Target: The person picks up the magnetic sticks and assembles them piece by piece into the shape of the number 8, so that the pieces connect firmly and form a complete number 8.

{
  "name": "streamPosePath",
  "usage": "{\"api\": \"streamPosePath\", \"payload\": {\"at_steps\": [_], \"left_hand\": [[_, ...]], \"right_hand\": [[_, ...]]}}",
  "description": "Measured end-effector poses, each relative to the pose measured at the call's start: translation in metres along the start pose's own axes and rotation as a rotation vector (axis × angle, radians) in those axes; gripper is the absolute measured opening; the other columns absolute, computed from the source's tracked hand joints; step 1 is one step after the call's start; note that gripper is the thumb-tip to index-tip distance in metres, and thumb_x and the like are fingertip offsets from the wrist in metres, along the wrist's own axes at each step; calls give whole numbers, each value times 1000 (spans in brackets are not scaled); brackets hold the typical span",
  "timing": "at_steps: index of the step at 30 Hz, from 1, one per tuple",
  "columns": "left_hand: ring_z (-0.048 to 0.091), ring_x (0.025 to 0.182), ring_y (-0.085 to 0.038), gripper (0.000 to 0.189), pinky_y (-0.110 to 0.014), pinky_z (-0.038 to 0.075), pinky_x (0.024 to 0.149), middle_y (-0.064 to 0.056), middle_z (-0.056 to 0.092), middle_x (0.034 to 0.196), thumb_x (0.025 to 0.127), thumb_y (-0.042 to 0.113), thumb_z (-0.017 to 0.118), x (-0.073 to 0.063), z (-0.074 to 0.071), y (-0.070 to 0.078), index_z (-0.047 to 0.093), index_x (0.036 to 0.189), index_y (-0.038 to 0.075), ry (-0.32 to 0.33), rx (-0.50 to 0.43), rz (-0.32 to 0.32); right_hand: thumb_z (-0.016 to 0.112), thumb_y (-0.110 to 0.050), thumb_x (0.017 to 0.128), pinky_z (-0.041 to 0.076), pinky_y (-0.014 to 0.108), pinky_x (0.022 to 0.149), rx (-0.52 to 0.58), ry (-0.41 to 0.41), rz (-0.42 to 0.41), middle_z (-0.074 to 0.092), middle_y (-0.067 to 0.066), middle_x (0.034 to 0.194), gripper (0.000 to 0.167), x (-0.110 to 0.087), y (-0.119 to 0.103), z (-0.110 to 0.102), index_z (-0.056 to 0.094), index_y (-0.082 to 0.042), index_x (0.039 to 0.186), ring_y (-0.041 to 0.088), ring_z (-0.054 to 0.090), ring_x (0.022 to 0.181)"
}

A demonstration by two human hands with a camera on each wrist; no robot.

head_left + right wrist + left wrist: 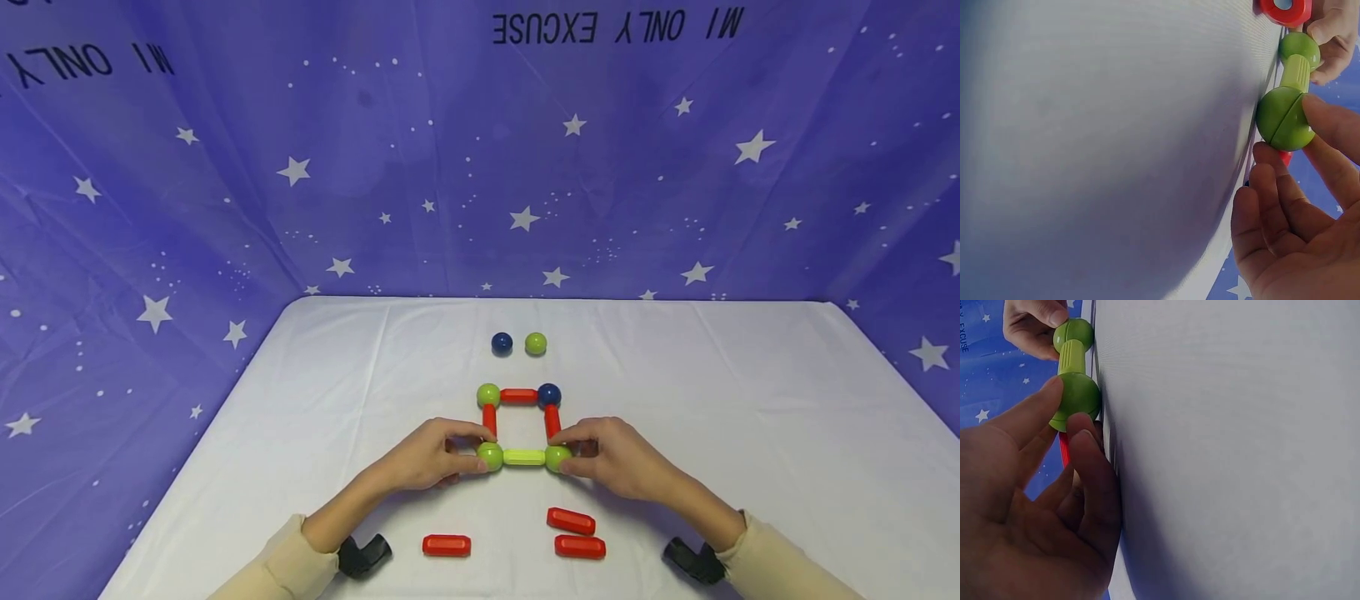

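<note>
Left hand pinches the lower-left green ball of a rod-and-ball square; right hand pinches the lower-right green ball. Square at lower centre of head view, yellow-green rod joining both balls.

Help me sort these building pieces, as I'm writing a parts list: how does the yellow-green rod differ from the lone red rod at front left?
The yellow-green rod is pale and bright, while the lone red rod is solid red. The yellow-green rod joins two green balls, pinched by the left hand and right hand; the lone red rod lies loose, untouched. Both are short, straight rods.
</note>
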State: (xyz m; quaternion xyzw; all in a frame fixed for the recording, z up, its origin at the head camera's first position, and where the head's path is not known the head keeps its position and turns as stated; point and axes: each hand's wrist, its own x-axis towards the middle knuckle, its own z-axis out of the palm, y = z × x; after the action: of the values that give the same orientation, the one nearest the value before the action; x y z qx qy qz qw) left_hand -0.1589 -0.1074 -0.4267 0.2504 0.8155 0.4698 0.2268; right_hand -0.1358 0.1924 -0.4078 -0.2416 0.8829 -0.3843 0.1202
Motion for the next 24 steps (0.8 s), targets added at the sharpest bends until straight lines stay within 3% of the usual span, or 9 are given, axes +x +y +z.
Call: {"api": "streamPosePath", "payload": {"at_steps": [12, 19, 24], "left_hand": [[58, 61, -15, 30, -26, 45, 48, 2, 65, 99, 89, 21, 76, 0, -11, 2, 70, 118, 18, -36, 13, 3], [59, 61, -20, 32, -29, 48, 50, -1, 66, 100, 90, 20, 74, -20, -19, 6, 69, 120, 12, -13, -5, -13], [58, 60, -20, 34, -29, 48, 49, -5, 66, 101, 89, 20, 75, -39, -20, 10, 67, 120, 7, -41, -63, -46]], "right_hand": [[80, -14, 82, 46, 25, 62, 6, 9, -5, 63, -11, 87, 30, 1, -1, 1, 75, -12, 112, 11, 52, 73], [80, -16, 83, 46, 25, 62, 3, 18, -7, 62, -11, 85, 29, 2, 0, 2, 75, -12, 111, 12, 53, 73], [79, -17, 83, 46, 26, 62, 6, 17, 0, 62, -11, 85, 29, 0, 2, 2, 75, -12, 112, 11, 53, 73]]}}
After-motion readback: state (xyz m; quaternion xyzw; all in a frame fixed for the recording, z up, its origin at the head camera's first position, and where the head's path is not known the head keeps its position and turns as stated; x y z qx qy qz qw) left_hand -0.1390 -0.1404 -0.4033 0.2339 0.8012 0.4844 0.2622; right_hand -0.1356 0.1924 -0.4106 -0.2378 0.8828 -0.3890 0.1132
